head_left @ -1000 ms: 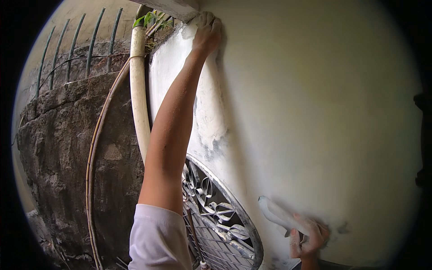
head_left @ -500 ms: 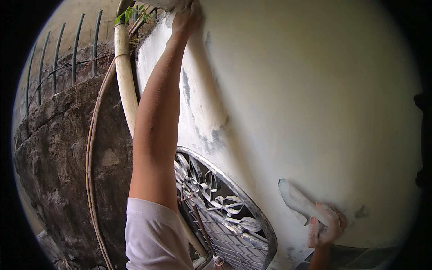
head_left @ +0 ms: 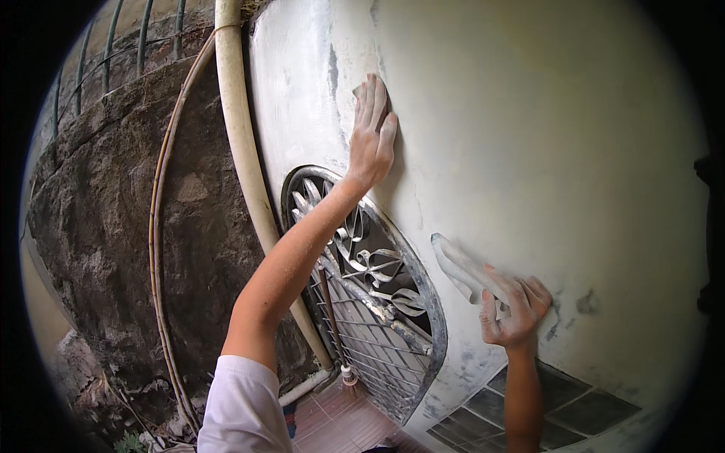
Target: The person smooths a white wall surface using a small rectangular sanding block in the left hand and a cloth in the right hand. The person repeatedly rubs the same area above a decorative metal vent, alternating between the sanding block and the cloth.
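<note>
My left hand (head_left: 370,140) lies on the pale plastered wall (head_left: 529,151) above an arched opening, its fingers stretched out together. A small dark piece of sandpaper (head_left: 356,92) shows at the edges of those fingers, held against the plaster; most of it is hidden. Lower down and to the right, my right hand (head_left: 517,308) holds a curled grey sheet of sandpaper (head_left: 462,264) between thumb and fingers, close to the wall. White dust coats both hands. Bluish-grey patches mark the plaster around them.
An ornate metal gate (head_left: 370,283) fills the arched opening below my left hand. A cream pipe (head_left: 245,143) runs down beside the wall. Farther left stands a rough stone wall (head_left: 113,249). Dark tiles (head_left: 593,415) line the wall's lower right, and reddish floor tiles (head_left: 321,419) lie below.
My left hand has come down the wall from the top edge of the view to just above the gate. The view has shifted; my right hand still holds its sheet, now appearing higher and farther left.
</note>
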